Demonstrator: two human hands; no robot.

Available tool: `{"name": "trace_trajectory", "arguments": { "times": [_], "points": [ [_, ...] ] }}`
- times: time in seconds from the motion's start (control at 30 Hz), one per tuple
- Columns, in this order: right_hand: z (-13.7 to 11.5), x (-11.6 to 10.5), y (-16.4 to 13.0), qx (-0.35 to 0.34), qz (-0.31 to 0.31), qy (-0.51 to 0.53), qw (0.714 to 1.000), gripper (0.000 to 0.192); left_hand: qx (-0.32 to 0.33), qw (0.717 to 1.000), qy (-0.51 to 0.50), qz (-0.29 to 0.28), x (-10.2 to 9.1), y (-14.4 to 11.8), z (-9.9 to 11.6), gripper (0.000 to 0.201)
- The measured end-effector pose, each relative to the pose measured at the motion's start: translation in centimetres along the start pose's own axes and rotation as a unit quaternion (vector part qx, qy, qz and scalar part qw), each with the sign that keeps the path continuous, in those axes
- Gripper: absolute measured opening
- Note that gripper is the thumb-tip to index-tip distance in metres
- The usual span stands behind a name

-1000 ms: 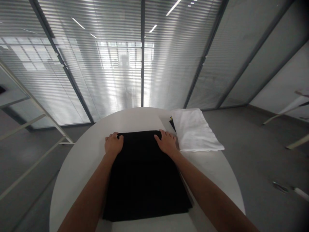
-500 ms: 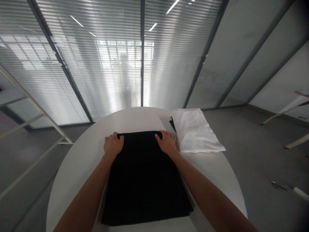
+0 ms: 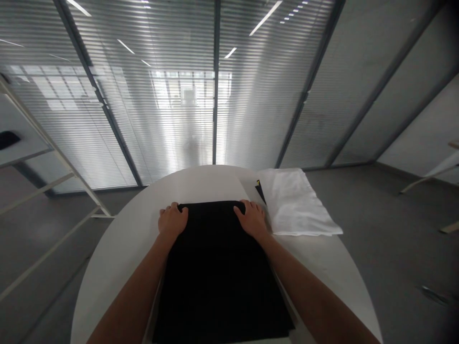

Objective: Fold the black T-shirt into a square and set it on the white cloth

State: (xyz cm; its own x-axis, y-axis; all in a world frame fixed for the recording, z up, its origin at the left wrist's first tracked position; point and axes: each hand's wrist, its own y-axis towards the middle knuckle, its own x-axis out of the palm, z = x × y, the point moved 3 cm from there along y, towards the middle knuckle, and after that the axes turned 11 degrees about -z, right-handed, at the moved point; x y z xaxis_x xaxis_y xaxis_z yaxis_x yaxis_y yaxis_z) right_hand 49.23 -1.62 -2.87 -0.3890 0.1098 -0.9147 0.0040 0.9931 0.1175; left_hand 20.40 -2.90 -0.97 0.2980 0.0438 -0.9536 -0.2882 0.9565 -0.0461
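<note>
A folded black cloth lies flat on a round white table in front of me. My left hand grips the cloth's far left corner, thumb on top of the fabric. My right hand holds the far right corner the same way. Both forearms stretch along the cloth's two sides.
A folded white cloth lies at the table's far right, with a small black item poking out beside it. Glass walls with blinds stand behind the table. A white metal frame is at the left, grey floor all around.
The view has shifted slightly, so the table and cloth sit a little lower in frame. My hands stay on the far corners of the black cloth.
</note>
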Motion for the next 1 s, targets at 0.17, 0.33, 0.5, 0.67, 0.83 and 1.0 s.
{"name": "trace_trajectory", "arguments": {
  "times": [0.17, 0.33, 0.5, 0.67, 0.83, 1.0],
  "points": [
    [0.1, 0.0, 0.0, -0.004, -0.009, 0.013, 1.000, 0.045, -0.037, 0.998, -0.007, -0.046, -0.2, -0.1, 0.1, 0.055],
    [0.2, 0.0, 0.2, -0.009, -0.006, 0.018, 1.000, 0.046, -0.041, 0.997, -0.003, -0.061, -0.2, 0.1, 0.2, 0.054],
    [0.2, -0.1, 0.2, -0.006, -0.009, 0.031, 0.999, 0.044, -0.039, 0.997, -0.007, -0.063, -0.2, 0.1, 0.1, 0.054],
    [0.3, -0.2, 0.4, -0.033, -0.006, 0.073, 0.997, 0.042, -0.029, 0.997, -0.017, -0.064, -0.1, 0.2, -0.2, 0.054],
    [0.5, -0.2, 0.6, -0.043, 0.001, 0.120, 0.992, 0.040, -0.032, 0.997, -0.039, -0.064, 0.1, 0.7, -0.7, 0.054],
    [0.9, 0.2, 0.8, -0.056, 0.010, 0.149, 0.987, 0.040, -0.032, 0.996, -0.061, -0.064, 0.2, 1.0, -1.2, 0.054]
  ]
}}
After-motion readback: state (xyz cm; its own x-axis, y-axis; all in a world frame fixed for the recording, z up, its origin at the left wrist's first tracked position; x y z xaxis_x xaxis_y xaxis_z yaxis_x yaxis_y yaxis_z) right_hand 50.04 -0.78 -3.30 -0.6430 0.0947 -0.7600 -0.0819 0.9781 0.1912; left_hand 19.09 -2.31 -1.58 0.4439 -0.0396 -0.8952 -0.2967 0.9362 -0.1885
